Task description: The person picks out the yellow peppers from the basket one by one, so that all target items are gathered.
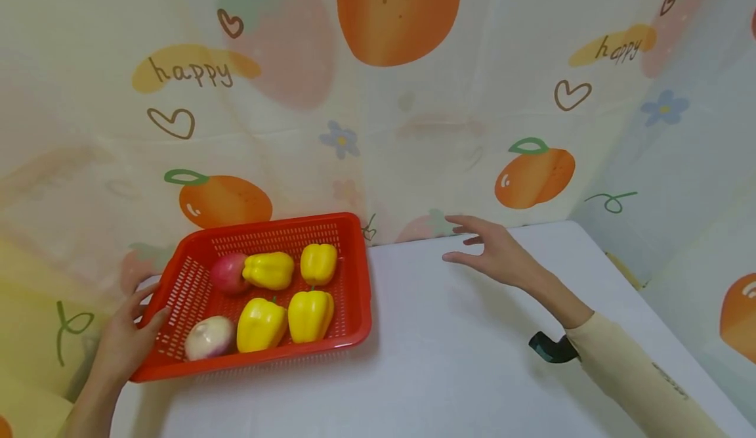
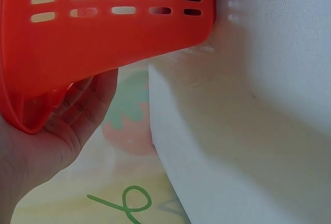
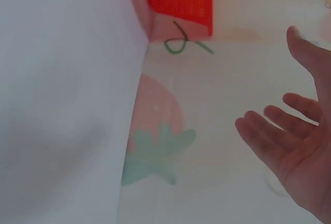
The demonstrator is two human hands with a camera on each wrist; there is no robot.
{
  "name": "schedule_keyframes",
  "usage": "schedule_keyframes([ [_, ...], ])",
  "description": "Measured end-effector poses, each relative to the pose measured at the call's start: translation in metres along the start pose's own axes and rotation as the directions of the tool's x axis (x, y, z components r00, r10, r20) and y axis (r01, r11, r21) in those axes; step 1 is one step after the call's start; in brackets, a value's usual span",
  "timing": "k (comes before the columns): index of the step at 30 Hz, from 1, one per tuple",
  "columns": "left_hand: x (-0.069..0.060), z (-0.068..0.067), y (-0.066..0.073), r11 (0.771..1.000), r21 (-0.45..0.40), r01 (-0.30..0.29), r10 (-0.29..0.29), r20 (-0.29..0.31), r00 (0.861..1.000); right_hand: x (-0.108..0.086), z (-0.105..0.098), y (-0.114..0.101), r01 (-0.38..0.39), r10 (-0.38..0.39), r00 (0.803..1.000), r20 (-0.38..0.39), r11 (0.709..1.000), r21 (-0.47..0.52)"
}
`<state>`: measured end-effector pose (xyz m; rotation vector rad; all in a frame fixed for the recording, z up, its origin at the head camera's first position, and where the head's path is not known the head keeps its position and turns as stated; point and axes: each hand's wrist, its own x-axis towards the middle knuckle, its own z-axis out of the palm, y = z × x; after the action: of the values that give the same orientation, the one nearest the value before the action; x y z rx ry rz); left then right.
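Observation:
A red plastic basket [image 1: 348, 341] holds several yellow bell peppers [image 1: 262, 324], a reddish-pink round vegetable [image 1: 229, 274] and a pale onion with a purple tinge [image 1: 209, 337]. My left hand [image 1: 126, 341] grips the basket's left rim, thumb on the inner side. In the left wrist view the fingers of that hand [image 2: 67, 125] curl under the rim of the basket [image 2: 108, 43]. Over the table, right of the basket, my right hand [image 1: 496, 254] is held in the air with nothing in it; the right wrist view shows its palm [image 3: 300, 151] and spread fingers.
The basket stands on a white table [image 1: 425, 359] near its back edge. Behind and beside the table hangs a cloth [image 1: 413, 162] printed with fruit, hearts and flowers. A dark curved object [image 1: 552, 349] shows at the right wrist, by the beige sleeve [image 1: 626, 366].

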<state>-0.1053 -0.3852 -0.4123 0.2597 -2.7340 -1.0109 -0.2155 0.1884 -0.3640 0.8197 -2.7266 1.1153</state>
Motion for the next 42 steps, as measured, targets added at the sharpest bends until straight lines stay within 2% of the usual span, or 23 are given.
schedule_keyframes([
  [4,-0.001,0.000,0.001,1.000,0.000,-0.008,0.008,-0.011,1.000,0.002,0.003,-0.006,-0.019,0.018,1.000,0.024,0.999,0.044],
  [12,0.000,0.001,0.002,1.000,0.024,0.003,-0.003,-0.012,1.000,0.003,0.005,-0.014,-0.121,0.115,0.991,0.063,0.988,0.097],
  [21,-0.001,0.001,0.001,0.999,0.041,0.006,-0.005,-0.013,1.000,0.007,0.009,-0.016,-0.155,0.123,0.981,0.152,0.962,0.224],
  [24,-0.001,0.001,0.001,0.999,0.050,0.014,-0.013,-0.018,1.000,0.008,0.010,-0.019,-0.172,0.118,0.973,0.197,0.942,0.288],
  [28,0.000,0.002,0.001,0.998,0.052,0.025,-0.025,-0.017,1.000,0.011,0.011,-0.025,-0.215,0.119,0.958,0.261,0.900,0.379],
  [32,-0.001,0.001,0.002,0.998,0.055,0.032,-0.032,-0.009,0.999,0.014,0.015,-0.030,-0.247,0.120,0.943,0.309,0.876,0.414],
  [42,-0.002,0.001,0.004,0.997,0.062,0.035,-0.035,-0.012,0.999,0.024,0.031,-0.034,-0.198,-0.035,0.929,0.368,0.794,0.574],
])
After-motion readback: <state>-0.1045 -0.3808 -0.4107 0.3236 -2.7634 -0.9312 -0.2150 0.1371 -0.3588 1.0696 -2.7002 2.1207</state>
